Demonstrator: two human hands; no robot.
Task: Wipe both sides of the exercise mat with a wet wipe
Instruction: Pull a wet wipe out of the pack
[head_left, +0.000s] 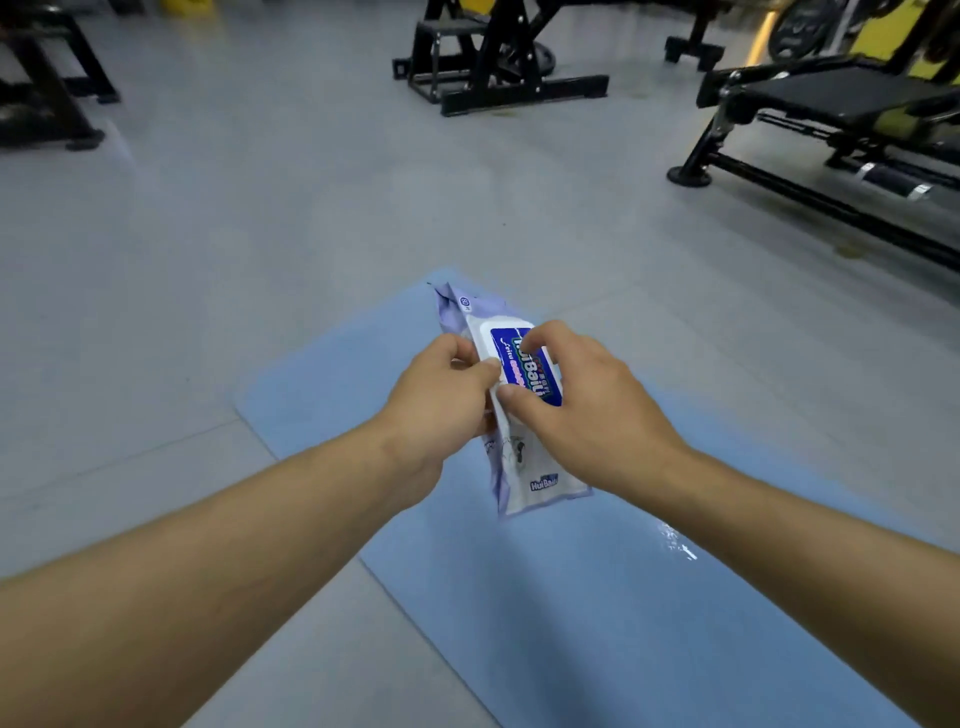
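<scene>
Gym floor (260, 234), mat (597, 597) laid 11-to-5 underneath. The wipe pack (524, 467) is gripped by the left hand (441, 400), lid (535, 379) pinched by the right hand (587, 410).

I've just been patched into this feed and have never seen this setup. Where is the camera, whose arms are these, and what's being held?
There is no machine here: a person works with bare hands. The single picture comes from a wide-angle camera on their head, looking forward and down. The arm entering from the lower left ends in the left hand, which holds a pack of wet wipes by its side. The right hand has its thumb and fingertips on the pack's blue-labelled lid, which looks closed; no wipe is out. Below the hands a blue exercise mat lies flat on the grey floor, with a shiny, wet-looking patch near its right side. A black gym bench stands farther back.
</scene>
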